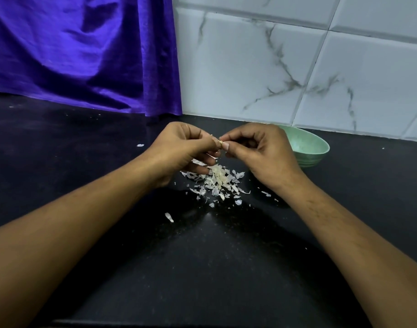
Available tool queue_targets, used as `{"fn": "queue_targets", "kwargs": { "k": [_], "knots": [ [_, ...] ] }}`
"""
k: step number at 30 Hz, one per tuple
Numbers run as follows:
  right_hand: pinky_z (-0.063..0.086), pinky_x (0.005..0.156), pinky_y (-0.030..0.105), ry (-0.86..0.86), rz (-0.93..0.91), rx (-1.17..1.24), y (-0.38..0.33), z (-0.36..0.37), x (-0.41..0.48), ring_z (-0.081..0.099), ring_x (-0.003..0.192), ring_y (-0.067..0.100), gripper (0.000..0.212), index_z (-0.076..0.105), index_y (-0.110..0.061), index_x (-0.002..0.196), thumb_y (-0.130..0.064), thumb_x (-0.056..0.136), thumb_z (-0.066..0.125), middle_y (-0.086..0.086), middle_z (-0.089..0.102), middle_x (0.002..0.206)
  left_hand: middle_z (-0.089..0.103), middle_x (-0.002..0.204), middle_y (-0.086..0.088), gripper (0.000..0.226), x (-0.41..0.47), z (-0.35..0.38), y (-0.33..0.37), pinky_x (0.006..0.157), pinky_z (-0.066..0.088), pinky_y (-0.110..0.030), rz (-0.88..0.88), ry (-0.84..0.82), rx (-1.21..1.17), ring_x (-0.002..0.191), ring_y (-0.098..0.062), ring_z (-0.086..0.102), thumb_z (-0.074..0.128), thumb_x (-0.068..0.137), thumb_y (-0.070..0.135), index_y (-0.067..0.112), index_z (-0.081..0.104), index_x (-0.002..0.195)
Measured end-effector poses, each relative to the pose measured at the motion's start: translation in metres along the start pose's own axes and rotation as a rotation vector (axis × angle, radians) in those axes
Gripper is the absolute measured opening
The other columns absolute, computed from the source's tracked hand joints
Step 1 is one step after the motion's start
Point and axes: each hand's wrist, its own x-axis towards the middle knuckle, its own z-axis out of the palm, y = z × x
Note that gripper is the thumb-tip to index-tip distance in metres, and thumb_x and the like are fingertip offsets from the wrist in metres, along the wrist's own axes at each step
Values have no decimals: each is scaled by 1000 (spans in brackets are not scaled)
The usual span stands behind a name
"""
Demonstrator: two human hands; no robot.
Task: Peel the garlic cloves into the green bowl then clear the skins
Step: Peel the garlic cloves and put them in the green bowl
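Left hand (179, 150) and right hand (257, 150) pinch garlic clove (220, 143); skins (217, 181) below

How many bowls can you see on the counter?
1. The green bowl sits on the black counter by the tiled wall, partly behind the right hand, which pinches a garlic clove with the left hand.

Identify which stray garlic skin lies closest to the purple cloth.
The small white scrap alone on the black counter, left of the left hand; the others lie in or around the pile, farther from the purple cloth.
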Motion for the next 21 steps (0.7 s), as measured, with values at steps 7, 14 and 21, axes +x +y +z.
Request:
{"fn": "queue_targets", "kwargs": {
  "k": [7,14,21],
  "knots": [
    [61,75,49,-49,-26,-96,-2,2,-2,75,76,18,12,81,-19,97,-11,89,79,-3,78,82,69,70,-10,12,-2,6,0,58,58,-29,8,63,48,63,-18,64,72,90,4,0,70,79],
    [61,70,37,-36,34,211,-3,7,-1,72,73,23,10,77,-12,93,-4,87,78,4,77,84,64,66,-4,13,2,5,-1,56,59,-29,-22,29,-4,59,-12,61,63,95,5,3,68,83],
    [63,75,37,1,221,533,-13,0,-1,74,75,23,8,69,-2,105,-4,98,65,14,76,90,59,76,-8,23,3,-2,-7,59,56,-37,57,64,219,70,-21,62,47,99,13,10,61,82]
  ]
}}
